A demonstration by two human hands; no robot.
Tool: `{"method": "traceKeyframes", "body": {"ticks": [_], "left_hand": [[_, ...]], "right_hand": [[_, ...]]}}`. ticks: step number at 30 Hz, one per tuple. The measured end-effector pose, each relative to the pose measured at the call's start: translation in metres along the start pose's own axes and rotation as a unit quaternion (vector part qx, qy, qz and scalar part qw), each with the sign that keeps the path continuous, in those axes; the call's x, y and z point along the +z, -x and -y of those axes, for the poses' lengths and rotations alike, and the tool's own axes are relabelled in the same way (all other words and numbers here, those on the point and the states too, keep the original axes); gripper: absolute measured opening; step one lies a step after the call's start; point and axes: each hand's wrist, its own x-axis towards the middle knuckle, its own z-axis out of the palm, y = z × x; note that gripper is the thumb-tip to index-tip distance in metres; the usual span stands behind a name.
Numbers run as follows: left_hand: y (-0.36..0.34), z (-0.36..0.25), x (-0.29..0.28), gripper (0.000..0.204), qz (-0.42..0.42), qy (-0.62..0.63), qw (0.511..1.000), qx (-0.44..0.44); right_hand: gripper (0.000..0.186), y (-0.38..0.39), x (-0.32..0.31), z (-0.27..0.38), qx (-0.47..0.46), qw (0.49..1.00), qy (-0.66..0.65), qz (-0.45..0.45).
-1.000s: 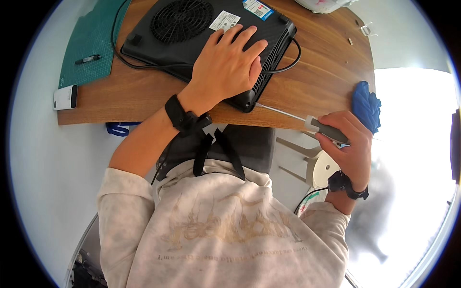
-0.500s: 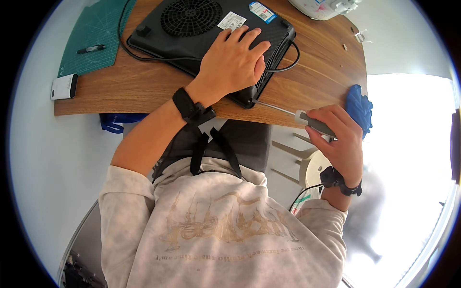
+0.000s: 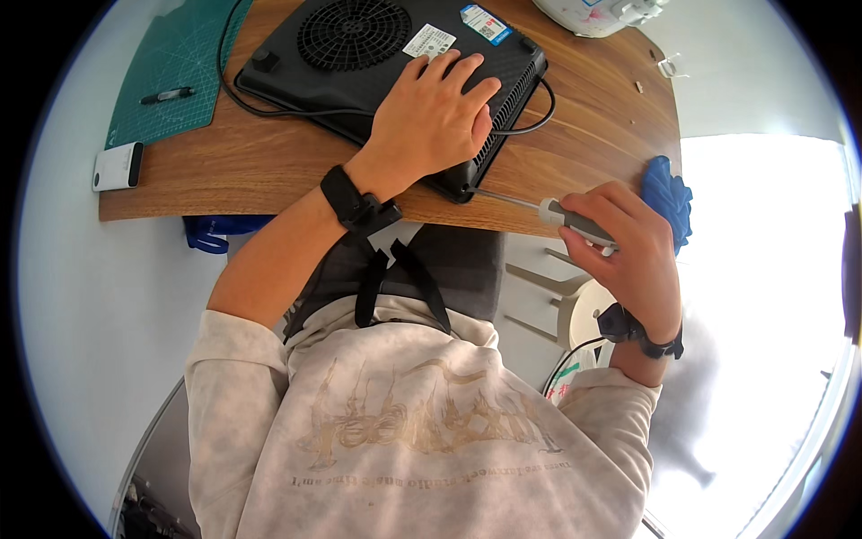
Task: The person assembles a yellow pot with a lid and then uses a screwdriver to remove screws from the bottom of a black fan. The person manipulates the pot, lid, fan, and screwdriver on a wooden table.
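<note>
1. While the left hand (image 3: 433, 121) lies on the appliance (image 3: 359, 92), palm down and fingers spread, the right hand (image 3: 633, 242) pinches the handle of a screwdriver (image 3: 550, 212) between thumb and fingers; head view.
2. Screwdriver: grey and white handle, thin metal shaft, pointing left; tip at the appliance's near right corner, beside a small round recess. Whether it is seated there cannot be told.
3. Appliance: black, flat, vented along its right side, lying on the desk (image 3: 260, 171) before the person; round grille (image 3: 355, 34), white label (image 3: 429, 41), blue-and-white label (image 3: 486, 24).
4. Cord (image 3: 296, 113): black, passing under the left hand, looping out at right.
5. Desk, left: green mat (image 3: 180, 67), pen (image 3: 168, 95) upon it; white block (image 3: 115, 168), dark-ended, near the edge.
6. Desk, right: blue cloth (image 3: 667, 202) over the edge, just beyond the right hand; white container (image 3: 597, 13) at the far side.
7. Below the desk: pale stool (image 3: 585, 313).
</note>
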Motion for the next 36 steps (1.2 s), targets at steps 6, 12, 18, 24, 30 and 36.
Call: {"method": "traceKeyframes", "body": {"ticks": [6,12,18,24,30,36], "left_hand": [[-0.001,0.0,-0.001,0.036,-0.003,0.008,1.0,-0.001],[0.0,-0.001,0.001,0.035,-0.006,0.005,1.0,0.0],[0.0,0.0,-0.001,0.036,-0.003,0.017,1.0,-0.007],[-0.002,-0.001,0.0,0.035,-0.017,0.022,1.0,-0.001],[-0.002,0.0,0.001,0.034,-0.024,0.019,1.0,0.002],[-0.001,0.001,0.001,0.035,-0.027,0.014,1.0,0.006]], "right_hand": [[0.027,-0.006,-0.006,-0.001,-0.035,0.999,0.034,0.018],[0.026,-0.018,-0.008,0.017,-0.067,0.994,0.077,0.048],[0.027,-0.035,-0.012,0.046,-0.095,0.993,0.041,0.059],[0.032,-0.038,-0.015,0.036,-0.184,0.978,-0.049,0.09],[0.044,-0.035,-0.02,0.038,-0.17,0.98,-0.037,0.093],[0.045,-0.035,-0.024,0.04,-0.191,0.978,-0.02,0.085]]}}
